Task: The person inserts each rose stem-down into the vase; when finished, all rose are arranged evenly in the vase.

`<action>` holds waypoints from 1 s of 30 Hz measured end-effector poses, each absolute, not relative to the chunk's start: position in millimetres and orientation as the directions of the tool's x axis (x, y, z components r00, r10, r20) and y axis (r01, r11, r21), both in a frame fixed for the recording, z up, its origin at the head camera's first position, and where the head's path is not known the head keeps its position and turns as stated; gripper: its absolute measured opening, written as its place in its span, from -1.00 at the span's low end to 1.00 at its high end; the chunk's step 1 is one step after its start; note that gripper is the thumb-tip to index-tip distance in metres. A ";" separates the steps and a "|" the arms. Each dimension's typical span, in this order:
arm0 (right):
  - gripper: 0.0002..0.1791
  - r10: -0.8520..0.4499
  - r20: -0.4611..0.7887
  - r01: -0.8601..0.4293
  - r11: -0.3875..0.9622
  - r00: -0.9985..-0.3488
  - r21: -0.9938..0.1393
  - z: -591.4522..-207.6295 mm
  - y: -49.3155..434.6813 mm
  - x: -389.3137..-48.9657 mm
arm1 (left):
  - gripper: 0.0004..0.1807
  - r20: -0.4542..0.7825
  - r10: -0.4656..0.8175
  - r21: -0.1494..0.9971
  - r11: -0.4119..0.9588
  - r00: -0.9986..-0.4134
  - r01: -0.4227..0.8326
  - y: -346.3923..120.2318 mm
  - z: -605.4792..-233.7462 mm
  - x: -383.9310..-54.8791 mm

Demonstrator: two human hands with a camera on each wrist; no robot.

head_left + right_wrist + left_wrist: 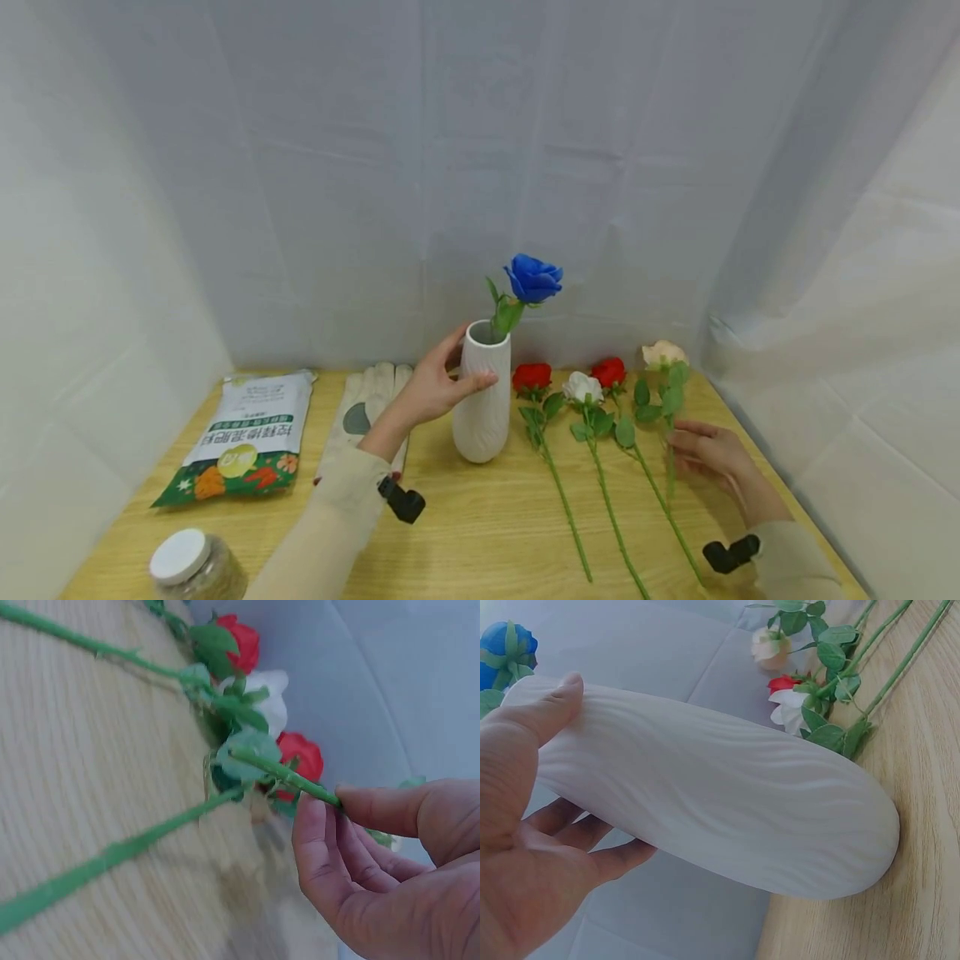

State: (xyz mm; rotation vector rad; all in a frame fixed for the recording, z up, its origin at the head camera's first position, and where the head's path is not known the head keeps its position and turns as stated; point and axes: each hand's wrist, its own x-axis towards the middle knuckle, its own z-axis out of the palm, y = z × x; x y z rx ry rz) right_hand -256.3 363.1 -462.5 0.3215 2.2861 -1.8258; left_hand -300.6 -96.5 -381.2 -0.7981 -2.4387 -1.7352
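A white vase (482, 408) with wavy ridges stands on the table, a blue rose (534, 279) in its mouth. My left hand (438, 385) grips the vase near its top, thumb across the front; the left wrist view shows that thumb and the fingers on either side of the vase (720, 795). At the right, my right hand (708, 454) pinches the green stem (289, 778) of a cream rose (663, 354) between thumb and fingers. Left of it lie a red rose (609, 372), a white rose (582, 387) and another red rose (532, 377).
A fertilizer bag (247, 437) lies on the left of the table. Beside it are pale work gloves (356, 417), partly behind the left arm. A jar with a white lid (182, 557) stands at the front left. Pale cloth (360, 183) hangs behind and around the table.
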 end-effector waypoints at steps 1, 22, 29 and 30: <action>-0.17 0.046 -0.283 0.286 0.218 -0.958 -0.933 -461.1 361.2 -256.3 | -0.06 0.324 0.381 0.870 0.239 -0.866 0.431 -96.7 -381.2 -300.8; -0.54 -0.009 -0.152 0.149 -0.255 -0.988 -0.955 -411.9 294.8 -254.1 | -0.06 0.323 0.378 0.867 0.250 -0.868 0.431 -96.2 -381.4 -301.2; -0.58 0.024 -0.142 0.124 -0.358 -0.990 -0.926 -394.1 267.4 -255.4 | -0.06 0.331 0.383 0.864 0.244 -0.862 0.440 -97.5 -382.0 -301.7; -0.58 0.027 -0.135 0.116 -0.371 -0.990 -0.921 -391.3 262.7 -255.6 | -0.06 0.331 0.383 0.864 0.245 -0.862 0.440 -97.7 -382.1 -301.7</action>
